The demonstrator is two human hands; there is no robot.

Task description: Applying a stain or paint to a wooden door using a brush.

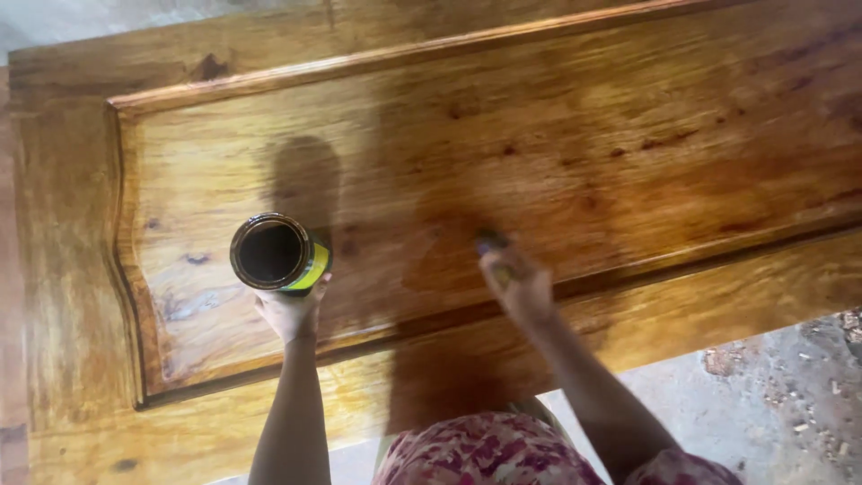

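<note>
head view, left hand [289, 310] holding upright open tin [277, 253], mouth upward

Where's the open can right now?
Head view, left of centre: the open can is held up in the left hand over the glossy wooden door panel, apart from the right hand.

Both my arms reach forward, each hand closed in a grip.

My left hand [289, 310] is raised on a straight, bare forearm, palm turned away from me, fingers wrapped from below around what it holds. My right hand [516, 286] sits further out to the right, its arm angling in from the lower right; it is blurred, fingers curled tight and pointing forward and down. The two hands are well apart.
</note>
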